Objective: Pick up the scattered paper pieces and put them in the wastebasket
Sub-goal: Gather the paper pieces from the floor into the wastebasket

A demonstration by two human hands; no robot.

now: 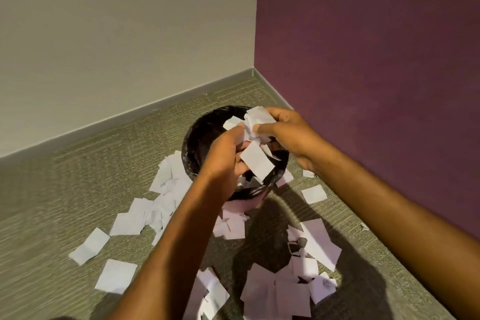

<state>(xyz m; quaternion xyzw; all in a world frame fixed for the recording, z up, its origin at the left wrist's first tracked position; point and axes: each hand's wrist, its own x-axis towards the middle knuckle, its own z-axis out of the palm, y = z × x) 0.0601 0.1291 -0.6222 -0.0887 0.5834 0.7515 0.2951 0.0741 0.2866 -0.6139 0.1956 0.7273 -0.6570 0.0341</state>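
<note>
A round wastebasket [193, 143] lined with a black bag stands on the carpet near the room's corner. Both hands hover over its mouth and hold one crumpled bunch of white paper pieces [253, 122]. My left hand [224, 157] grips the bunch from below and from the left. My right hand [283, 130] pinches it from the right with thumb and fingers. One flat piece [257, 161] hangs down from the bunch over the opening. Several paper pieces [171, 179] lie scattered on the floor around the basket, and a few show inside it.
Olive carpet [78, 189] covers the floor. A beige wall [117, 34] runs on the left and a purple wall [376, 60] on the right, meeting in a corner behind the basket. More paper [280, 291] lies heaped in the foreground.
</note>
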